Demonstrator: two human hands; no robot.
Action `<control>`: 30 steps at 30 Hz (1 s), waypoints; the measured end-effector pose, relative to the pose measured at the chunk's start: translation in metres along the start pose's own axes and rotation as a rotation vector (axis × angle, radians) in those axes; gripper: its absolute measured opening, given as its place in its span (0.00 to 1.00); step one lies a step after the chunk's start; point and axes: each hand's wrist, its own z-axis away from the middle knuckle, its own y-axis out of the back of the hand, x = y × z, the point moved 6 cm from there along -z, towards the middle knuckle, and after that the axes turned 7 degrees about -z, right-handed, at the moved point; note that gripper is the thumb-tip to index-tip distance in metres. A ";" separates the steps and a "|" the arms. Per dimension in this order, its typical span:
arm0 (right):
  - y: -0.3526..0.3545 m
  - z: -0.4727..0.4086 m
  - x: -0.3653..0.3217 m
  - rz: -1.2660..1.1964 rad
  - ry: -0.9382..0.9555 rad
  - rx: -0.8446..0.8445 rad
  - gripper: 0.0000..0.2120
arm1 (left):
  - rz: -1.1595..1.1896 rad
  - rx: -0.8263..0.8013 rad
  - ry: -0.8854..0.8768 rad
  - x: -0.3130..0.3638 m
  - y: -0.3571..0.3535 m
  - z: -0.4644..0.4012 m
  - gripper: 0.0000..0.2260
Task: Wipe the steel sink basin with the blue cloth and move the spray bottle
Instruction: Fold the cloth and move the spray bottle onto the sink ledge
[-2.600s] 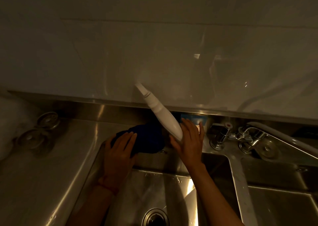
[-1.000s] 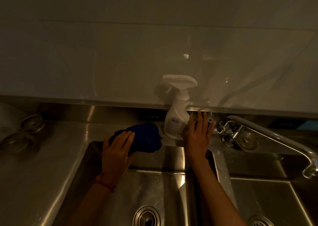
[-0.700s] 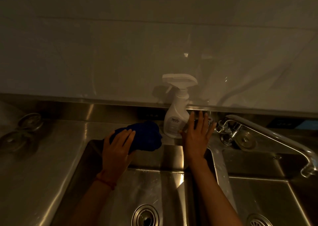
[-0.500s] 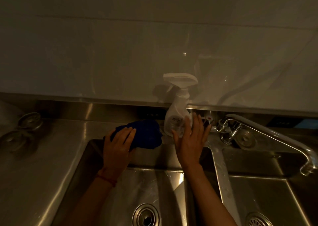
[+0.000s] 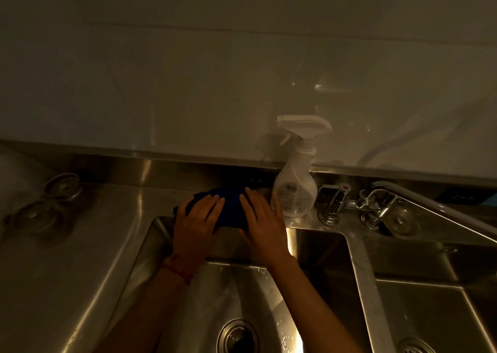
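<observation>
The blue cloth (image 5: 230,207) lies bunched on the ledge behind the left steel basin (image 5: 215,293). My left hand (image 5: 197,225) rests flat on the cloth's left side. My right hand (image 5: 262,225) rests flat on its right side, fingers straight. The white spray bottle (image 5: 295,183) stands upright on the ledge against the wall, just right of my right hand, with no hand on it.
A steel tap (image 5: 382,205) with a long spout (image 5: 443,210) stands on the ledge to the right, above a second basin (image 5: 430,312). Two round metal strainers (image 5: 51,199) lie on the left counter. The drain (image 5: 238,336) sits in the basin floor.
My right hand set the spray bottle upright on the ledge, let go of it and moved left onto the blue cloth. My left hand stayed on the cloth.
</observation>
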 end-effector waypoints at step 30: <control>-0.048 -0.015 0.008 -0.065 -0.224 -0.101 0.29 | 0.026 -0.136 -0.064 -0.012 -0.078 -0.012 0.30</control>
